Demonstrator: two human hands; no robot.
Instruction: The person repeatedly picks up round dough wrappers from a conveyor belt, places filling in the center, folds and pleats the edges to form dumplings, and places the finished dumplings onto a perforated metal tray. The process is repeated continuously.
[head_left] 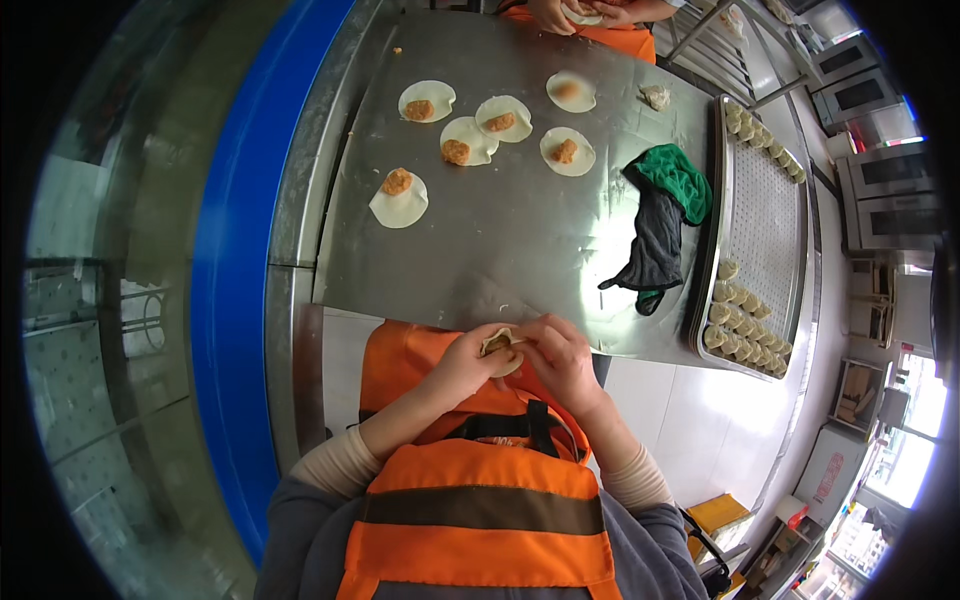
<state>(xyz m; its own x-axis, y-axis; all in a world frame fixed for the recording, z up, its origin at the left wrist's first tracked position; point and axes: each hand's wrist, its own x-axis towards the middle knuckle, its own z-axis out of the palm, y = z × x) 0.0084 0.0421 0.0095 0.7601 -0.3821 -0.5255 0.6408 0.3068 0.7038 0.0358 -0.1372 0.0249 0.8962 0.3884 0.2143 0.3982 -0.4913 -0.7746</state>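
Close to my body, just off the table's near edge, my left hand [462, 364] cups a partly gathered dumpling [508, 366] with brownish filling showing in its opening. The fingers of my right hand [560, 362] are pinched at the right side of its pale wrapper. What lies between those fingertips is mostly hidden. Farther up the steel table [450, 245] several round wrappers lie flat, each with a lump of orange-brown filling. The nearest is a wrapper [402, 209] at the left, its filling toward the far edge.
A black and green cloth [655, 235] lies crumpled on the right half of the table. Beside it stands a perforated metal tray [765, 215] with rows of folded dumplings [742, 328]. A small bag [655, 97] sits behind. Across the table, another person's hands [590, 12] work on a wrapper.
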